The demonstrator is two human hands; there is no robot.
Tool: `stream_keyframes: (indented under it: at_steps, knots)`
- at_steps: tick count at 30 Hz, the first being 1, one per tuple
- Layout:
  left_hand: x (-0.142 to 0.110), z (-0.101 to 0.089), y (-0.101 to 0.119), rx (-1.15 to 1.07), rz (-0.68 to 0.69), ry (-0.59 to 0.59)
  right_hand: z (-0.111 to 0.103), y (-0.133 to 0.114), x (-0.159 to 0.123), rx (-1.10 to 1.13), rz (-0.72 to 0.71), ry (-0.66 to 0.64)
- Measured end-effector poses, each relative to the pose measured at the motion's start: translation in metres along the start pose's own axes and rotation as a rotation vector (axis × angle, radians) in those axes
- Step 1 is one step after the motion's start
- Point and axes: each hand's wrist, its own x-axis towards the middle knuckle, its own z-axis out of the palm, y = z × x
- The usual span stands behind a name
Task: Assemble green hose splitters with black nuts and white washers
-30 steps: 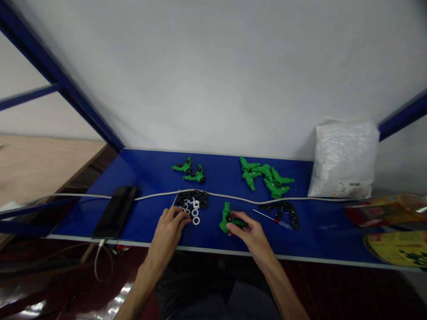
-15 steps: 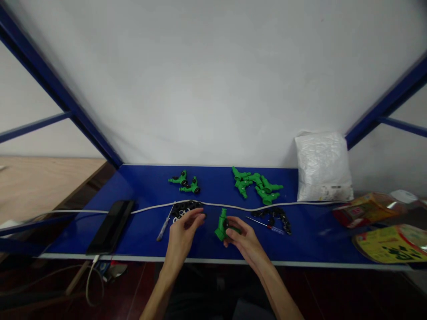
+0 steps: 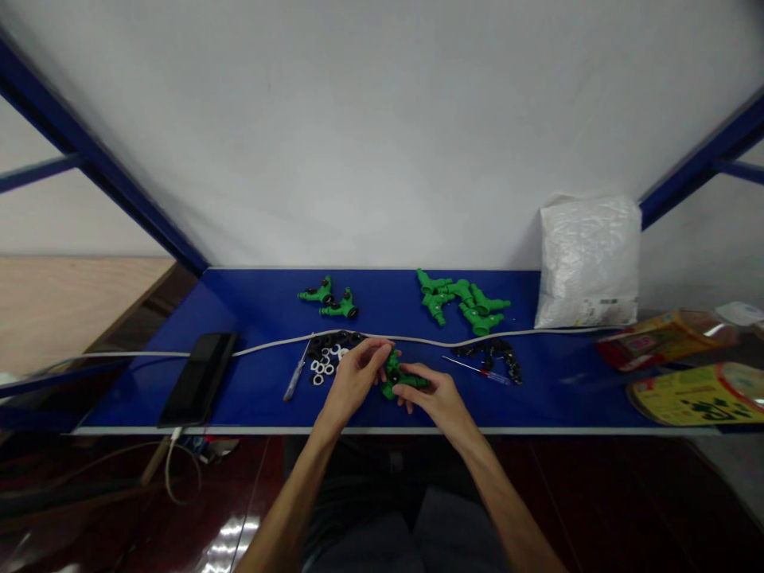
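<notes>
A green Y-shaped hose splitter (image 3: 391, 380) is held over the front of the blue table, its outline partly covered by fingers. My right hand (image 3: 430, 390) is closed around one branch from the right. On the other side, my left hand (image 3: 364, 368) pinches the splitter's upper end with thumb and fingers; whether it also holds a small part there is hidden. White rings (image 3: 322, 368) and black caps (image 3: 325, 342) lie just left of my left hand. Black small parts (image 3: 504, 358) and a red-collared screwdriver (image 3: 477, 369) lie right of my right hand.
Two green splitters with black parts (image 3: 340, 304) lie back left; several plain green splitters (image 3: 462, 298) lie back right. A clear-handled screwdriver (image 3: 295, 378), black phone (image 3: 200, 378), white cable (image 3: 274, 344), white plastic bag (image 3: 588, 263) and yellow-labelled container (image 3: 698, 394) are around.
My left hand has moved right from beside the white rings onto the splitter's upper end and closed. My right hand keeps hold of the splitter. The view has tilted down slightly.
</notes>
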Motion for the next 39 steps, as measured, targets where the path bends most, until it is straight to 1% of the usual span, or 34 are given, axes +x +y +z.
stream_keyframes:
  at_steps: [3,7,11,16,20,30,36,39]
  knots:
    - [0.003,0.001,-0.002,-0.004,-0.020,-0.054,-0.001,-0.004,0.003,-0.061,0.008,-0.010]
    - [0.005,0.003,-0.001,0.008,-0.007,-0.043,-0.004,-0.015,0.007,-0.129,0.040,-0.032]
    - [0.005,0.004,0.001,0.005,-0.014,-0.043,-0.004,-0.022,0.010,-0.142,0.068,-0.064]
    - [0.007,0.005,0.001,0.014,-0.025,0.033,-0.001,-0.023,0.018,-0.106,0.084,-0.100]
    - [0.008,0.005,0.001,0.046,0.000,0.079,0.004,-0.022,0.023,-0.078,0.089,-0.096]
    - [0.007,0.010,0.005,-0.031,-0.140,0.022,0.006,-0.032,0.024,-0.076,0.094,-0.128]
    - [0.006,0.007,0.007,-0.121,-0.216,-0.041,0.004,-0.038,0.024,-0.072,0.097,-0.185]
    - [0.007,0.006,0.007,-0.132,-0.229,-0.046,0.002,-0.038,0.024,-0.067,0.092,-0.210]
